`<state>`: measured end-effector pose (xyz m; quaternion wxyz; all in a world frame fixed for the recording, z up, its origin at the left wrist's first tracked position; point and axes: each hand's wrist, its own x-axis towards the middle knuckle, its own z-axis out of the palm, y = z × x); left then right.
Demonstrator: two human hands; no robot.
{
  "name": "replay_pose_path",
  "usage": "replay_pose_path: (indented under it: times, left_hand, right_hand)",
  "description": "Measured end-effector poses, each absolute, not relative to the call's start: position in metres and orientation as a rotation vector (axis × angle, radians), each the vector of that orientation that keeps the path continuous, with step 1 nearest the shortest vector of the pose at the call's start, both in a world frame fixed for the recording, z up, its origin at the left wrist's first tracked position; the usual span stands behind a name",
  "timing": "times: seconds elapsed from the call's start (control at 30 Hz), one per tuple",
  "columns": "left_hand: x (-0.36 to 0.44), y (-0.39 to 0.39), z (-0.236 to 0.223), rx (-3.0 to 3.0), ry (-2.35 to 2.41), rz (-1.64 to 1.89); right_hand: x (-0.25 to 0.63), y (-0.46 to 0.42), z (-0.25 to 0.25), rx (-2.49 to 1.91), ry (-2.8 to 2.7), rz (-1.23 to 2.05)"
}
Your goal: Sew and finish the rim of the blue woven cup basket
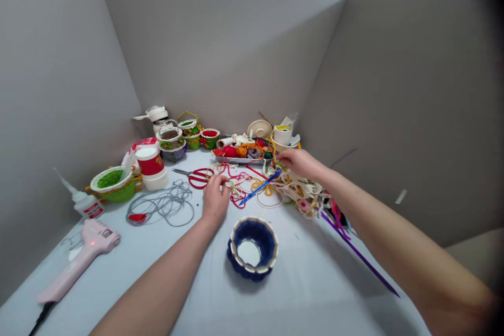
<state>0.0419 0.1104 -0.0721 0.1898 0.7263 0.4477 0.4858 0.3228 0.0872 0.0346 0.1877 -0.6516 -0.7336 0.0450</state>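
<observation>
My left hand (215,197) rests on the table with its fingers curled on thin coloured cords (240,185) beside red-handled scissors (198,177). My right hand (296,161) reaches over a heap of white and coloured trims (303,191), fingers pinched at a strand near the metal tray (241,160); a blue strip (260,188) lies just under it. A blue yarn-wrapped cup with a white rim (253,248) stands in front of both hands, between my forearms.
A pink glue gun (79,260), a glue bottle (84,202), a green basket (113,184), a red-and-white cup stack (151,167), grey cord (167,203), small decorated baskets (189,134) and a long purple strip (356,252) lie about. Grey partition walls enclose the table.
</observation>
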Motion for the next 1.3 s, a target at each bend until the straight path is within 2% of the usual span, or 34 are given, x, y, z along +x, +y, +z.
replay_pose_path:
  times: [0.37,0.5,0.67,0.9,1.1,1.3]
  left_hand:
    - [0.036,0.112,-0.070,1.974,1.257,1.476]
    - [0.035,0.114,-0.071,1.951,1.250,1.480]
    - [0.036,0.117,-0.074,1.926,1.249,1.489]
    - [0.035,0.123,-0.076,1.709,1.328,1.548]
    - [0.033,0.126,-0.079,1.704,1.327,1.545]
    - [0.033,0.125,-0.077,1.733,1.310,1.512]
  right_hand:
    - [0.277,0.122,-0.005,-1.984,-1.380,0.735]
    - [0.267,0.135,-0.015,-2.035,-1.266,0.825]
    - [0.286,0.124,-0.002,-2.100,-1.315,0.669]
    - [0.276,0.113,0.017,-2.125,-1.584,0.180]
    - [0.223,0.155,-0.009,-2.141,-1.855,0.238]
    - [0.198,0.184,-0.038,-2.237,-1.791,0.208]
